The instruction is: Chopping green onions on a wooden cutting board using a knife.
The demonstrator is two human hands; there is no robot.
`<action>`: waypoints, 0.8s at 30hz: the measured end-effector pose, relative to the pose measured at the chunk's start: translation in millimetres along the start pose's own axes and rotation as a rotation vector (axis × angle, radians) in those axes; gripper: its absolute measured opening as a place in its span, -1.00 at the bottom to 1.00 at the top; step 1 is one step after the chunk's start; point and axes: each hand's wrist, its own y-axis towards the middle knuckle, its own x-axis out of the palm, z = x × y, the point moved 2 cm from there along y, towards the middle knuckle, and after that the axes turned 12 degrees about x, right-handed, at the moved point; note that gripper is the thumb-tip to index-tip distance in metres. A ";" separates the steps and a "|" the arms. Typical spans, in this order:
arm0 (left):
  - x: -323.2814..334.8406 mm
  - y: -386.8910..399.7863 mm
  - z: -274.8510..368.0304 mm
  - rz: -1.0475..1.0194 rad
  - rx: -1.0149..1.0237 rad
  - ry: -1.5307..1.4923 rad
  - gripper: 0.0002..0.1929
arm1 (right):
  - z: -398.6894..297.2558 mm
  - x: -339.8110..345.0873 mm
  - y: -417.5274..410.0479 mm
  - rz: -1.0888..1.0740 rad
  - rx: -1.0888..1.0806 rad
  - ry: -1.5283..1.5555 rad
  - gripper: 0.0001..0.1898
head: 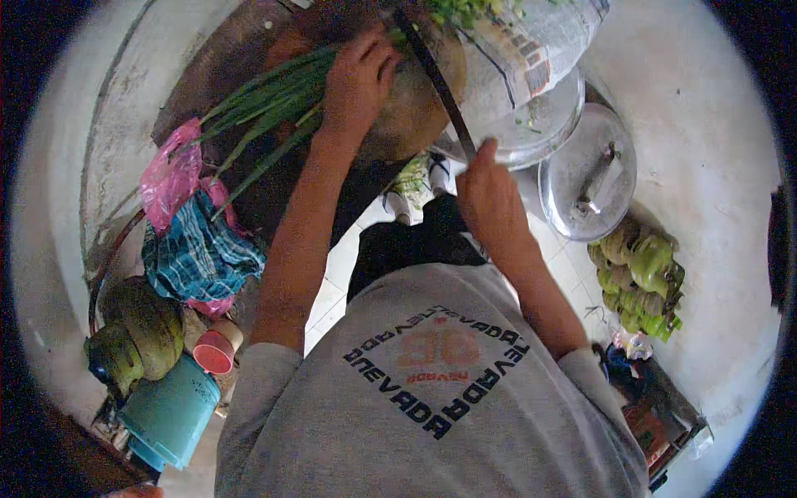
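Note:
My left hand (361,84) presses a bundle of long spring onions (274,103) onto a round wooden chopping board (417,121). The green leaves trail to the left, past the board's edge and over a dark surface. A long dark-bladed knife (439,87) is gripped in my right hand (492,193). Its blade slants up and away across the board's right side, its tip near the fingers of my left hand. Chopped greens (479,9) lie beyond the knife, at the edge of a newspaper sheet (542,56). What the left fingertips touch is partly hidden.
The newspaper lies over a round metal vessel (570,121). A metal lid (588,174) with a handle sits beside it. Green gas cylinders (647,267) stand far right, another (143,336) left. A pink plastic bag (171,177), blue checked cloth (199,249), red cup (213,355) and turquoise bucket (171,408) are left.

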 end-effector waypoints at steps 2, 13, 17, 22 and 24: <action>2.8 0.8 3.2 0.022 0.049 0.000 -0.87 | 7.9 -0.7 -4.2 -0.049 0.110 -0.061 -0.45; -4.5 -1.7 0.3 -0.067 0.054 0.003 -0.80 | -4.1 2.6 20.4 0.020 0.045 -0.108 -0.41; -1.5 -2.7 -2.7 -0.144 -0.030 -0.093 -0.79 | 3.2 -0.8 19.2 0.160 -0.080 -0.088 -0.69; -8.0 2.2 2.1 -0.031 0.037 -0.068 -0.82 | -0.4 -17.8 41.6 0.177 -0.132 -0.057 -0.76; -9.3 3.8 2.2 -0.008 0.043 -0.070 -0.83 | 0.0 -21.8 50.2 0.179 -0.135 -0.055 -0.76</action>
